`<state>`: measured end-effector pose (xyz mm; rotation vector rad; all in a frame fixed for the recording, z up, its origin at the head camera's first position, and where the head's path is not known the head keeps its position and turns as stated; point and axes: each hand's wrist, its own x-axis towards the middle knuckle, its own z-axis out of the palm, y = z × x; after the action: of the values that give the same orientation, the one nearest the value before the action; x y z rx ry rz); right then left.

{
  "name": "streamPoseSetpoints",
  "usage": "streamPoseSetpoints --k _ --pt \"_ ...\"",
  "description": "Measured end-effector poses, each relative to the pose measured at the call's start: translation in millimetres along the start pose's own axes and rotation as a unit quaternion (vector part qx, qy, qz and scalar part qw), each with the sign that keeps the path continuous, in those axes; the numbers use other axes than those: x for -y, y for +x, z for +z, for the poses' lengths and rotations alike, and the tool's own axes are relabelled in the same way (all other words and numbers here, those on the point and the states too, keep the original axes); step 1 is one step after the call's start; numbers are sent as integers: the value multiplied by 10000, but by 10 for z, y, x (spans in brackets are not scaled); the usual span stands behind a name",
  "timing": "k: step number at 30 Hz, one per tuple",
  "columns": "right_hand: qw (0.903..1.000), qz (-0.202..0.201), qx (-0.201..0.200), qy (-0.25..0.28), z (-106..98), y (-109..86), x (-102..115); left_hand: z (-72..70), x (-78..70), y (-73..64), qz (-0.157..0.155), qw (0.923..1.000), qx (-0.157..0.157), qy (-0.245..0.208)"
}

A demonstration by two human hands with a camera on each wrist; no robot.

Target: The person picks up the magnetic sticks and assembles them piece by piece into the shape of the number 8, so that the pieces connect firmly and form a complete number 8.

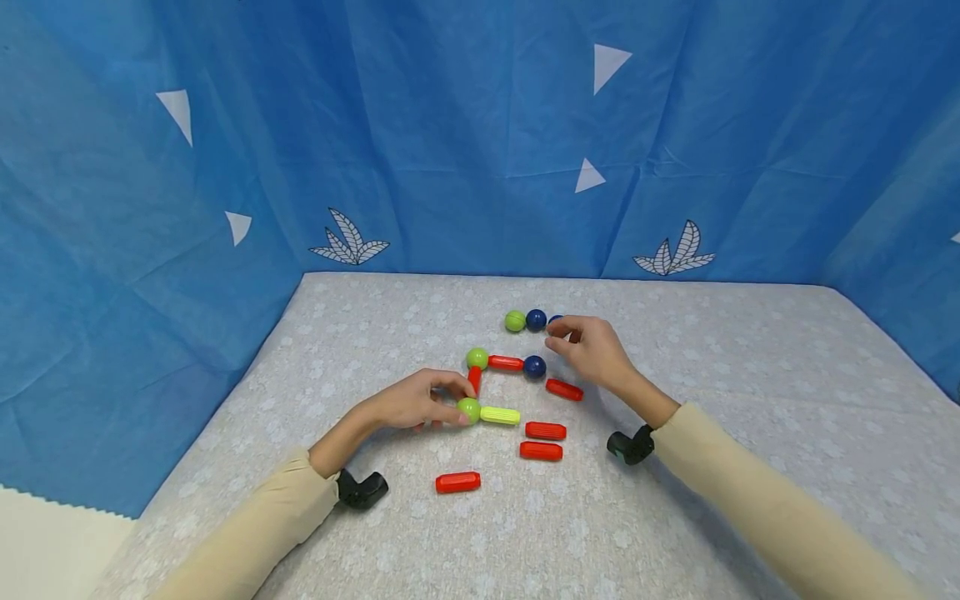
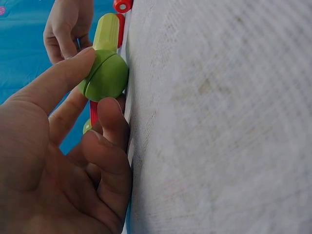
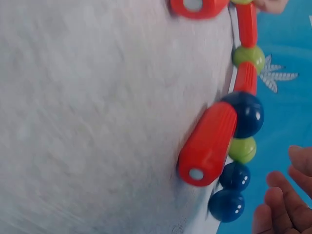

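The left hand (image 1: pixel 420 402) pinches a green ball (image 1: pixel 468 410); beyond it the right hand (image 1: pixel 594 348) hovers, fingers parted, near a blue ball (image 3: pixel 226 205).

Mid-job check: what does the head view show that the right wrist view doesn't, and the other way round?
Head only: the yellow rod and both beige sleeves.
Right wrist only: the pale disc on the near end of a red rod.
Both: that red rod, green balls, blue balls and the right hand.

Smooth plastic balls (image 2: pixel 108 80), matt woven cloth (image 2: pixel 219 117)
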<state>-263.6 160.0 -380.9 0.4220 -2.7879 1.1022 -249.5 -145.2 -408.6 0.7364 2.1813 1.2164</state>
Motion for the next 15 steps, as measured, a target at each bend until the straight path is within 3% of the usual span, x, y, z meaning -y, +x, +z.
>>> streamPoseSetpoints --k 15 --pt "9968 761 -182 -173 -9 222 -279 -1 9 -9 55 10000 9 4"
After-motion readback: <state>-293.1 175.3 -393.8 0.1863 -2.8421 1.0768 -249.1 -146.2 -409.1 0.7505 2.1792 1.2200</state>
